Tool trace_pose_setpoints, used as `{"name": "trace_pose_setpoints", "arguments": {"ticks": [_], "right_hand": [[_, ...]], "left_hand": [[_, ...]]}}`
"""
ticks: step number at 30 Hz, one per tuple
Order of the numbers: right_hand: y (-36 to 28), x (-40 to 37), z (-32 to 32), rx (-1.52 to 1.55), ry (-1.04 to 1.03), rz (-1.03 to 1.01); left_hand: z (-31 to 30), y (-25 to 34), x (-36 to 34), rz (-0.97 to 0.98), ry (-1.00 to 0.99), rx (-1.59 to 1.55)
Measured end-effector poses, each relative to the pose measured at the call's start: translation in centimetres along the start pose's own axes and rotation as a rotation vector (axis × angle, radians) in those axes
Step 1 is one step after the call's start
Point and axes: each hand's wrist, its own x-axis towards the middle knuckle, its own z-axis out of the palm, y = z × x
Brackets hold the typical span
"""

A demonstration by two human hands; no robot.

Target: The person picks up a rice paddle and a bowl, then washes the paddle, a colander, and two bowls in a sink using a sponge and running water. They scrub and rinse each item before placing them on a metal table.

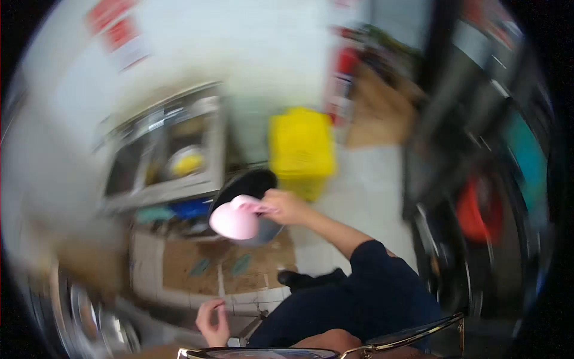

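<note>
A pink plastic dipper is gripped by its handle in my right hand, arm stretched out in front of me. The dipper overlaps a dark round bin that stands behind and below it. Low at the left, near my body, my left hand hangs with its fingers loosely bent and apart, holding nothing. The picture is smeared by motion.
A metal sink with a yellow and white thing in it stands against the left wall. Beyond the bin is a yellow container, with a red fire extinguisher farther back. Flattened cardboard covers part of the floor. Dark shelving lines the right side.
</note>
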Motion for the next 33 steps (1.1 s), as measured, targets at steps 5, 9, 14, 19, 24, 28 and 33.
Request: {"name": "trace_pose_setpoints", "arguments": {"ticks": [5,9,14,19,24,28,33], "right_hand": [[-3.9,-28.9,-6.1,-0.288,0.233,0.754],[-12.5,-47.6,-13.1,-0.611,0.398,1.256],[-22.2,-60.2,-20.6,-0.848,0.984,1.58],[-20.8,-72.3,-27.4,-0.934,1.193,1.564],[-8.5,-86.8,-36.1,-1.033,1.201,1.587],[-2.2,-92.4,-39.0,-1.005,1.163,1.687],[-1.4,-92.5,-39.7,-1.011,1.369,1.579]], "left_hand": [[8.4,1.7,-1.0,0.088,-0.341,-0.286],[15.4,8.1,-2.2,0.35,-0.665,-0.32],[23.4,17.1,-6.1,0.577,-0.952,-0.39],[31.3,24.5,-10.1,0.652,-1.169,-0.406],[44.3,31.2,-14.6,0.789,-1.378,-0.375],[49.6,35.7,-16.8,0.775,-1.486,-0.307],[52.6,37.1,-18.4,0.767,-1.521,-0.281]]}}
